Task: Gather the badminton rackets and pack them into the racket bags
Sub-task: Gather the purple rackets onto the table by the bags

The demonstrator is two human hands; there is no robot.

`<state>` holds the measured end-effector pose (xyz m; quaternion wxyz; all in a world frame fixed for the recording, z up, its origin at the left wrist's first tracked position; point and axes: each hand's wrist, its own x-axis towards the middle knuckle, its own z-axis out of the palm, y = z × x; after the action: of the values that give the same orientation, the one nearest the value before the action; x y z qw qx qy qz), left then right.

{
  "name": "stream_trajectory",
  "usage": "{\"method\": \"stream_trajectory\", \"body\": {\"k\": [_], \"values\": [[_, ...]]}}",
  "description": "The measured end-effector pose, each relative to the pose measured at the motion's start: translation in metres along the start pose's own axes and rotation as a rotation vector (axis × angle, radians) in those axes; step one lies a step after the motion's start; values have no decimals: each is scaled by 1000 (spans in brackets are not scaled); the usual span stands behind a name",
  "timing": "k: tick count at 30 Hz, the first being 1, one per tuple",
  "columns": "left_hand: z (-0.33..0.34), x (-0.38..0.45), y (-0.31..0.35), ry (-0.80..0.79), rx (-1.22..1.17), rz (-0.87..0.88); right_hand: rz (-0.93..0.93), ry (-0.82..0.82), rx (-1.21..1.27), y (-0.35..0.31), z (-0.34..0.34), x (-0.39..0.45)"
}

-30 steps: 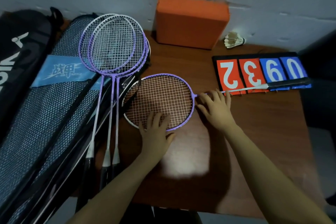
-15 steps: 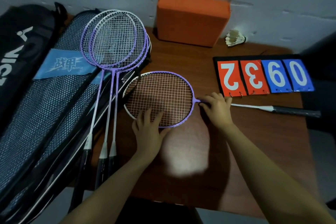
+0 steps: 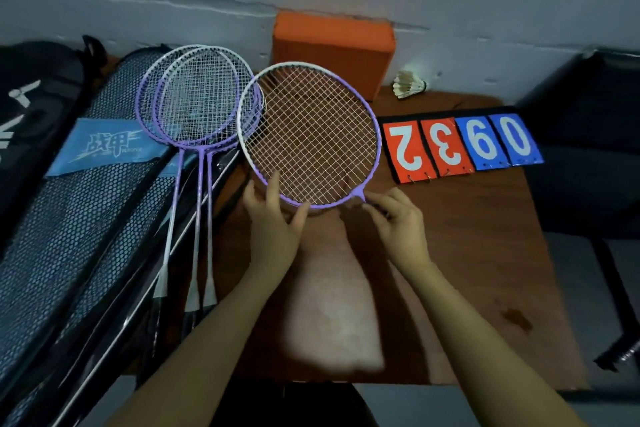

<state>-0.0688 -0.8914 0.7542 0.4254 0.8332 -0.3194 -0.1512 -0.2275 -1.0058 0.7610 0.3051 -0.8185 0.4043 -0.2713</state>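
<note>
1. Brown wooden tabletop (image 3: 485,253) pushed up against a grey wall, pretty dim lighting, with one bright patch on the wood near the front edge.
2. Purple-and-white framed badminton racket (image 3: 311,139) is up off the table, head tilted toward the camera. Its rim overlaps the right edge of the other racket heads. Can't see its shaft or handle.
3. Left hand (image 3: 273,229) grips the lower left rim of that racket, fingers curled up over the frame and strings.
4. Right hand (image 3: 401,229) is at the throat of the racket, where the frame comes to a point. Fingers are bent and bunched there, looks like a pinch, though the blur makes it hard to be sure.
5. Three more purple rackets (image 3: 197,97) lie stacked on the dark mesh racket bag (image 3: 86,218) at the left, handles pointing toward the camera.
6. Black racket bag with white lettering (image 3: 27,107) sits further left.
7. Orange block (image 3: 332,48) stands against the wall, a white feather shuttlecock (image 3: 410,84) just right of it.
8. Red and blue flip scoreboard (image 3: 464,146) lies flat on the table, right of the raised racket.
</note>
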Motion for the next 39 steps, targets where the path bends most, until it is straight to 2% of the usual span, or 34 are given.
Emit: {"method": "stream_trajectory", "body": {"k": [3, 7, 12, 15, 19, 22, 27, 30, 32, 36, 39], "values": [[-19, 4, 3, 51, -94, 161, 10, 65, 46, -23, 17, -9], [-54, 19, -5, 104, -124, 269, 42, 136, 85, -64, 51, -13], [-110, 53, -42, 73, 43, 374, 58, 141, 132, -124, 107, -2], [-140, 77, -70, -21, 177, 438, 111, 134, 138, -153, 144, 9], [-164, 117, -99, -115, 300, 370, 178, 131, 117, -176, 187, 23], [-173, 145, -113, -134, 278, 354, 221, 91, 99, -187, 215, 35], [-172, 174, -126, -21, 190, 319, 178, 25, 82, -193, 238, 53], [-164, 190, -131, -35, 220, 331, 163, -30, 37, -186, 247, 62], [-158, 198, -137, -112, 313, 325, 126, -86, -80, -180, 248, 67], [-149, 200, -159, -259, 583, 253, -42, -133, -481, -168, 249, 61], [-149, 191, -165, -302, 640, 248, 0, -207, -516, -164, 249, 54]]}}
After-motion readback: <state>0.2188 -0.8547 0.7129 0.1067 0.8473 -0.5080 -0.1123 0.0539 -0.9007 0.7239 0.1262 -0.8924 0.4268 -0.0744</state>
